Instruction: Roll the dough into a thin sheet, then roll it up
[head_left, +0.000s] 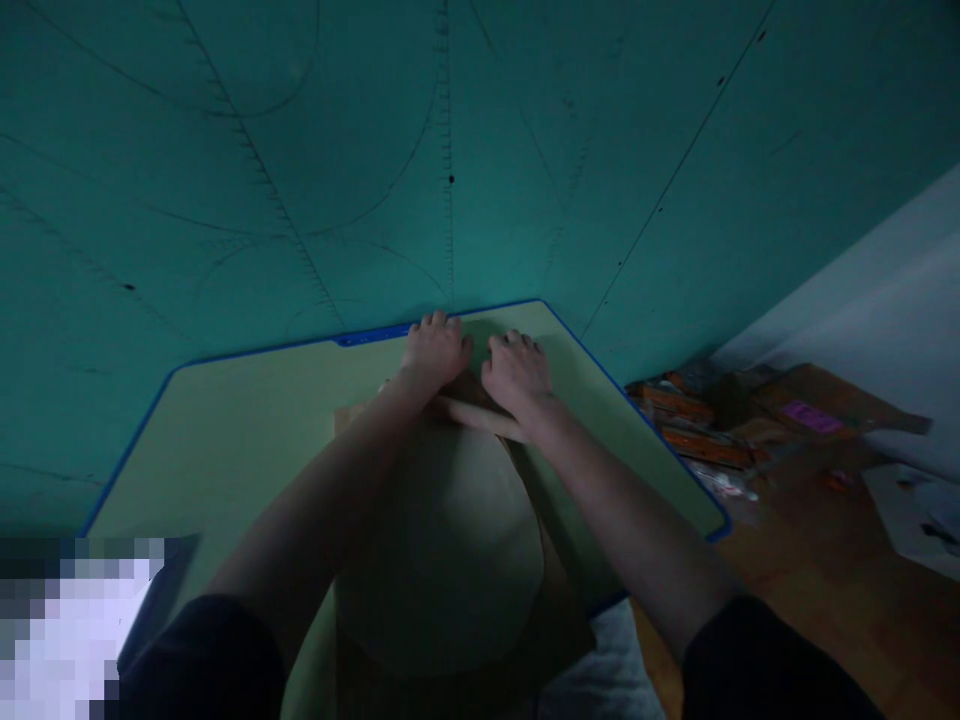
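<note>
A thin, pale round sheet that looks like dough lies on a brown wooden board. Across its far edge lies a light wooden rolling pin, slanting down to the right. My left hand bends over the pin's left part, its fingers curled beyond it. Over the right end is my right hand, also with curled fingers and the wrist against the pin. Both palms face down, so their undersides are hidden. My left forearm covers part of the sheet.
The board rests on a pale table with a blue rim, which stands against a green wall with pencil-like lines. Opened cardboard and clutter lie on the wooden floor to the right. Whitish cloth shows below the table's front edge.
</note>
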